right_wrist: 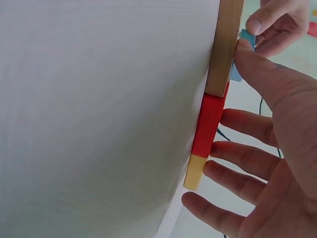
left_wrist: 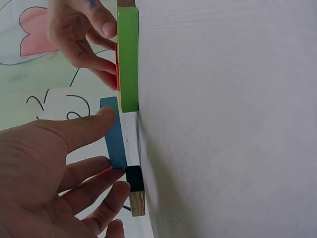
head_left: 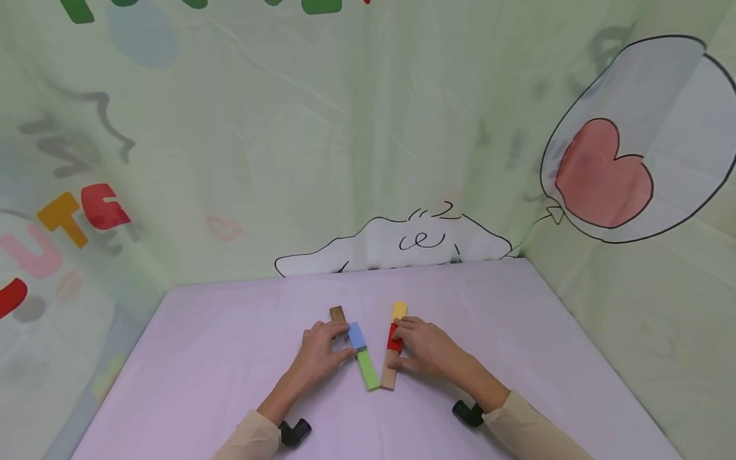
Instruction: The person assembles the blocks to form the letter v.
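Two rows of small blocks form a V on the table. My left hand (head_left: pixel 318 351) pinches a blue block (head_left: pixel 357 337) at its ends between thumb and fingers. In the left wrist view the blue block (left_wrist: pixel 115 134) appears raised from the tabletop. Below it in the left row lies a green block (head_left: pixel 368 370), and beyond it a brown block (head_left: pixel 337 314). My right hand (head_left: pixel 428 345) rests against the right row: its thumb touches a plain wooden block (head_left: pixel 388 377), while loosely extended fingers touch the red block (right_wrist: pixel 207 124) and reach beside the yellow block (right_wrist: pixel 195 172).
The lilac-covered table (head_left: pixel 230 358) ends at a printed cloth backdrop (head_left: pixel 276 140). Black curved pieces (head_left: pixel 296 433) show at both wrists, by the beige sleeves (head_left: pixel 253 437). A dark block face (left_wrist: pixel 134 178) appears beside the brown one in the left wrist view.
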`<state>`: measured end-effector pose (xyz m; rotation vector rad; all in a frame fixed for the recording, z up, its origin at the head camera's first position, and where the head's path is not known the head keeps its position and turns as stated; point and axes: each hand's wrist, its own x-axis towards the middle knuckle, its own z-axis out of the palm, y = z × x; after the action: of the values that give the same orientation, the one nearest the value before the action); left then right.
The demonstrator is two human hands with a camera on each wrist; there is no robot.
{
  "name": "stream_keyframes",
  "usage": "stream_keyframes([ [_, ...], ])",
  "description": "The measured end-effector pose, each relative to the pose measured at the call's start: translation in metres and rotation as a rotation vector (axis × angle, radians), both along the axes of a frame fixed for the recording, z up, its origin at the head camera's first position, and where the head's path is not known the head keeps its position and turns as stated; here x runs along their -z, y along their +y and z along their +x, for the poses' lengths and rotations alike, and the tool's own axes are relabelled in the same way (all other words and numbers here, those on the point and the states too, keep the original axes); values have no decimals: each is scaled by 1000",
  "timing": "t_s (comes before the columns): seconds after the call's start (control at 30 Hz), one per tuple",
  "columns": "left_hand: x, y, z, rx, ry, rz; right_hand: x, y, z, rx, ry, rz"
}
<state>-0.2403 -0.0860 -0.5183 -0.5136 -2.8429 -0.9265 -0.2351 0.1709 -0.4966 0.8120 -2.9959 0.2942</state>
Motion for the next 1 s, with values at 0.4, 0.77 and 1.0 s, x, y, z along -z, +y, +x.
stream_keyframes([
  [0.4, 2, 0, -2, 6, 19, -26, 0, 1, 1, -20, 27, -3],
  [0.77, 2, 1, -2, 15, 47, -48, -2, 1, 2, -25, 28, -8],
  [1.0, 4, 3, -2, 8, 82, -89, -3, 0, 2, -20, 30, -7],
])
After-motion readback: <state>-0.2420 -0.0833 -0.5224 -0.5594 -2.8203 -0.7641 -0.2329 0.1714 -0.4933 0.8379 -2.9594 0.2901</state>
